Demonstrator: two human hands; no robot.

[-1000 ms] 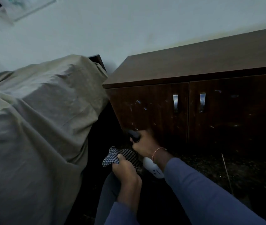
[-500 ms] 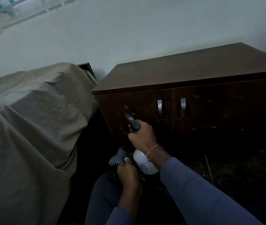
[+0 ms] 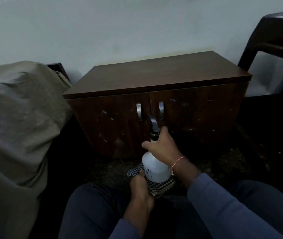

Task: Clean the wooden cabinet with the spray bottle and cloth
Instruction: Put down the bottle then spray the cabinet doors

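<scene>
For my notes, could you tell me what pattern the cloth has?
The cloth has a small black-and-white check, seen in the head view.

The cabinet [image 3: 156, 78] is dark brown wood-grain board; its top looks smooth and fairly matt, while the door fronts carry a slight sheen and pale flecks and smears. The two door handles [image 3: 139, 111] are brushed metal with a dull shine. The spray bottle [image 3: 156, 168] has a smooth, translucent white plastic body and a glossy black plastic trigger head. The cloth [image 3: 161, 186] is a woven fabric in a small black-and-white check, soft and matt. A rumpled, matt beige sheet [image 3: 16, 118] drapes the furniture on the left. The wall [image 3: 120, 28] is plain, matt, pale paint. The floor [image 3: 223, 163] is dark and speckled, like stone.
</scene>
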